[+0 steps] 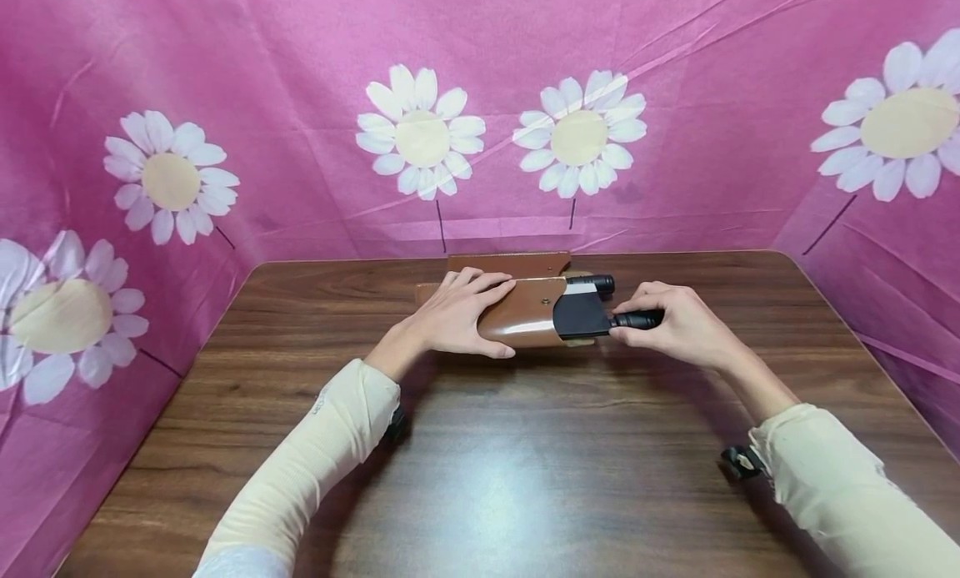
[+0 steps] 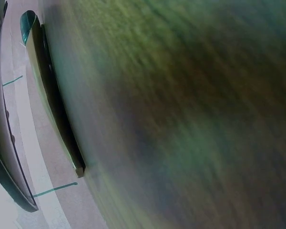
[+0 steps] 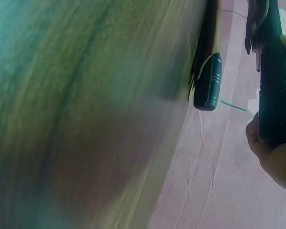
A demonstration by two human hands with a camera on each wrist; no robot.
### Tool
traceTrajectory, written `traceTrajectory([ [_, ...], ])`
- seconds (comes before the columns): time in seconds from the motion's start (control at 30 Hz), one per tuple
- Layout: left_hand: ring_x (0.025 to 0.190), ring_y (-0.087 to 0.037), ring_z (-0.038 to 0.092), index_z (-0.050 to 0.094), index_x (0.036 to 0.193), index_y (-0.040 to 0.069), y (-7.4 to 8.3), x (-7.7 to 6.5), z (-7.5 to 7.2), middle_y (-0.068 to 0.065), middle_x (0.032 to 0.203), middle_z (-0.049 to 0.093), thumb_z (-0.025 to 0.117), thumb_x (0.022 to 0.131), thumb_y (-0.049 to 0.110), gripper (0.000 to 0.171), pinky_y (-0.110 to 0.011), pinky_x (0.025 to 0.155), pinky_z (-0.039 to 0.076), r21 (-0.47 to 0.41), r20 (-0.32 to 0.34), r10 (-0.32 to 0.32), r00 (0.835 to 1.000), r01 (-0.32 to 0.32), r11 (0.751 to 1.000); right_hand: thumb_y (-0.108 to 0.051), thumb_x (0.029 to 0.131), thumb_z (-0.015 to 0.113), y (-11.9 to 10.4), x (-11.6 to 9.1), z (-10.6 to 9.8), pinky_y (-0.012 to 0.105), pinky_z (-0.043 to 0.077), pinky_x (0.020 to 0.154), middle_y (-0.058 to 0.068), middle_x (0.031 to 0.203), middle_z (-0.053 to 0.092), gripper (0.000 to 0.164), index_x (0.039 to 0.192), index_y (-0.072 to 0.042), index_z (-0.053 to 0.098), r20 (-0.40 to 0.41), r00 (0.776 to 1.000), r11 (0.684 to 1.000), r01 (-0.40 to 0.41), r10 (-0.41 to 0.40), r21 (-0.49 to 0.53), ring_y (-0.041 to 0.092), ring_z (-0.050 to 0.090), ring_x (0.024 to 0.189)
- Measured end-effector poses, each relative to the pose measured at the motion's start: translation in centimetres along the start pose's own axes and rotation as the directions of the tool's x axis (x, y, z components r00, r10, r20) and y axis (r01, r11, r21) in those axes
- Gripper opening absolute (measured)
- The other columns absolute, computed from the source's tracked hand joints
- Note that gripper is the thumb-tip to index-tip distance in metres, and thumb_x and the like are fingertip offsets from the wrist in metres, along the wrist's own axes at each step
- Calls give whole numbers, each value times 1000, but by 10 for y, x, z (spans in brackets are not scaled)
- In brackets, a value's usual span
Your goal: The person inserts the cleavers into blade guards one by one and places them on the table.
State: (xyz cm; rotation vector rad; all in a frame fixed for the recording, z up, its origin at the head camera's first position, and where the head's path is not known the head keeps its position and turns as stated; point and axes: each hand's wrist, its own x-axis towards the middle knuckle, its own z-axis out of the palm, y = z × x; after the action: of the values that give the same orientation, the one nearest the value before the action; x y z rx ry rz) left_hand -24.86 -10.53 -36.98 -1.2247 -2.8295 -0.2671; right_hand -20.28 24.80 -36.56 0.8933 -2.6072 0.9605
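Observation:
My left hand (image 1: 461, 311) grips a glossy brown leather sheath (image 1: 528, 319), fingers across its top and thumb along the near edge. From the sheath's right end sticks a cleaver-like tool with a wide flat black blade (image 1: 581, 314) and a ridged black handle (image 1: 637, 319). My right hand (image 1: 678, 324) holds that handle between thumb and fingers, as its wrist view also shows. Most of the blade is hidden inside the sheath. Behind lies a second brown sheath (image 1: 510, 263) with another black handle (image 1: 603, 283) at its right end.
All this is near the far edge of a brown wood-grain table (image 1: 480, 461). A pink cloth (image 1: 495, 27) with white daisies hangs behind and at both sides. In the left wrist view the second sheath (image 2: 52, 95) lies on the tabletop, apart from the held one.

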Motion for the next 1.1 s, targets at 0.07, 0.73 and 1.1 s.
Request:
traceTrajectory([
  [0.07,134,-23,34,34,160,16,0,0,0,0,159,38,65,73,80,112,-42,103,30,6,3,-2,1000,2,1000,-13,77,88,0,0,2,23,40,60,-11,83,63,20,96,-13,82,0,1000,1000,1,-1,-3,8,52,70],
  [0.73,133,-23,36,37,159,15,5,5,0,-1,158,40,65,74,79,110,-44,103,30,-12,-3,23,1000,-23,1000,-16,76,88,-6,5,11,25,40,62,-11,84,62,21,96,-16,82,-8,1000,1000,-4,4,-17,9,53,73],
  [1.1,133,-23,35,38,158,15,9,10,2,-3,158,40,64,74,79,109,-45,103,29,-9,-11,17,1000,-17,1000,-18,77,88,-4,7,13,24,41,62,-11,84,64,20,95,-13,82,-18,1000,1000,-2,1,-22,9,54,73],
])
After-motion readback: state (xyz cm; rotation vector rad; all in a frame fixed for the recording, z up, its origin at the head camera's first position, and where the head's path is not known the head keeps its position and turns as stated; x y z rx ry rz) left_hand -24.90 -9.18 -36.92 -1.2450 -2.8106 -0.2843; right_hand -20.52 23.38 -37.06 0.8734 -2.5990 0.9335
